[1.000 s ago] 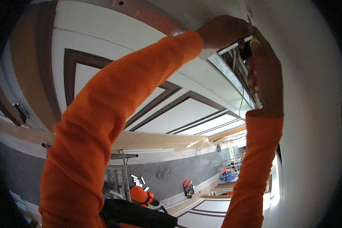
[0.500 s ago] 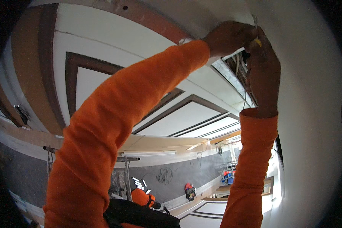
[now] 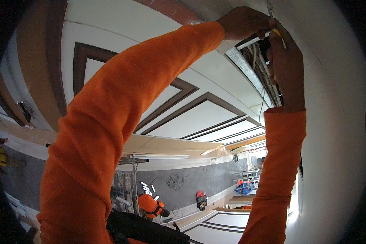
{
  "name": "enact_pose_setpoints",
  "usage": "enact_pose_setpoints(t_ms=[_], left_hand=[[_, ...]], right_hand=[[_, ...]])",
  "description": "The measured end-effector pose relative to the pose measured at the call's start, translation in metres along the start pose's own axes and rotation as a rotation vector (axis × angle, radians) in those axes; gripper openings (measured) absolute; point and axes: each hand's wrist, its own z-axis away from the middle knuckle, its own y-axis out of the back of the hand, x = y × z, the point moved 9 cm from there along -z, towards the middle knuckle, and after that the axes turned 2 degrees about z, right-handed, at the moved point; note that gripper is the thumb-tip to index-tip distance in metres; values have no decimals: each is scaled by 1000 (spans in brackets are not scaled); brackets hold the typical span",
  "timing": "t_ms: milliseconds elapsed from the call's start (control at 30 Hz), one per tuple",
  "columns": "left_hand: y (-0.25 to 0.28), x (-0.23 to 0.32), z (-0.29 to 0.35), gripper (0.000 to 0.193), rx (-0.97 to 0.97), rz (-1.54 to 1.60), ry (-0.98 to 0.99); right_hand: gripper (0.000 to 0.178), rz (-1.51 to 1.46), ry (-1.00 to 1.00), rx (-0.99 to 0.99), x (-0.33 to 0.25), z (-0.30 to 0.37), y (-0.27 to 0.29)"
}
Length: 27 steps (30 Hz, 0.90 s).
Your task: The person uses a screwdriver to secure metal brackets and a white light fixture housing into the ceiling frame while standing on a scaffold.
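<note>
Both my arms, in orange sleeves, reach up to the ceiling at the top right. In my right hand (image 3: 288, 69) is a slim tool (image 3: 276, 32) with a yellow part and a thin metal shaft pointing up; it looks like a screwdriver, though fingers hide most of it. My left hand (image 3: 244, 23) is closed beside the shaft, fingertips pinched together; what they grip is too small to make out. Just below the hands is a long ceiling opening (image 3: 254, 61) with a metal edge, and bundled cables show inside. A thin wire (image 3: 263, 99) hangs from it.
White wall panels with brown frames (image 3: 207, 99) run along the left. Far below on the grey floor (image 3: 215, 179) are coiled cable (image 3: 175, 181), white pieces (image 3: 148, 189) and several people, one in orange (image 3: 150, 205). Scaffold poles (image 3: 134, 183) stand beneath my left arm.
Both hands sit higher in view, still close together at the tool. More of the ceiling opening shows between them. A person in yellow has come into view at the far left.
</note>
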Motion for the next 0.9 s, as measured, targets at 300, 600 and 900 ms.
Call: enact_pose_setpoints(t_ms=[300, 600, 900], left_hand=[[6, 7, 6, 37, 140, -121, -186], [2, 4, 9, 43, -91, 50, 246], [18, 35, 34, 22, -94, -683, -64]], right_hand=[[34, -418, -532, -59, 31, 3, -4], [39, -303, -558, -319, 19, 13, 10], [35, -427, -414, -68, 19, 22, -10]])
